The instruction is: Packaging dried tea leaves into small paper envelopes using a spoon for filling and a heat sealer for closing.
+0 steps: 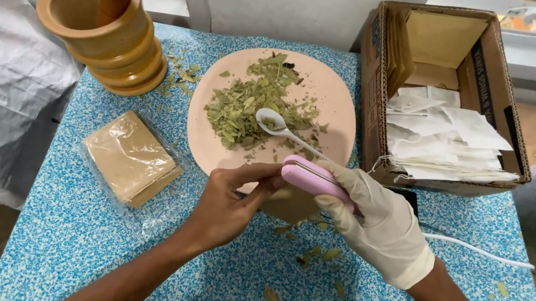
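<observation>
Small pink clamp-like sealer (312, 177) over brown paper pouch (289, 204)

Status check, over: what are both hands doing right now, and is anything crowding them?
Gloved right hand grips pink sealer. Bare left hand pinches brown sachet at its tip. White spoon and leaves on pink plate close behind.

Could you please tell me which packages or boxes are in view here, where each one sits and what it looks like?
Cardboard box: far right of the table, open-topped, brown, holding white sachets and brown envelopes.
Clear plastic packet: left of the pink plate, flat, holding a stack of square tan pouches.
No signs or screens in view.
</observation>
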